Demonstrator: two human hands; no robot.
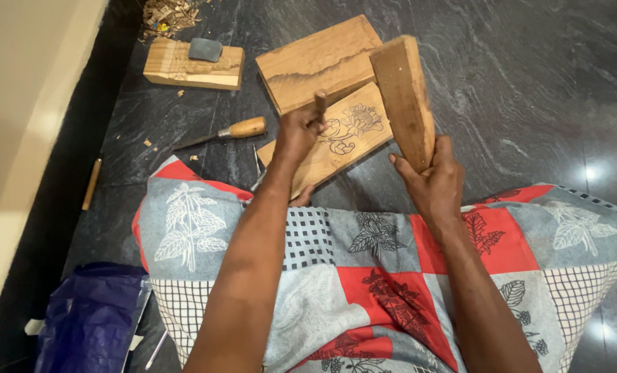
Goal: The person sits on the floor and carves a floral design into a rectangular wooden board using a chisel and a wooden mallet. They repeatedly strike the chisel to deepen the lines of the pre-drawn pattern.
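Your left hand (300, 131) pinches a chisel (320, 105) upright on the flower-drawn wood panel (336, 141) (floor, 12 o'clock of your lap). Your right hand (429, 181) grips a raised wooden mallet block (404, 97) at 1 o'clock.

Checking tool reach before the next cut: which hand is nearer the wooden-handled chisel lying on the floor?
Left. The left hand, gripping a small tool on the flower-drawn board, sits just right of the chisel. The right hand holds the wooden mallet block farther right.
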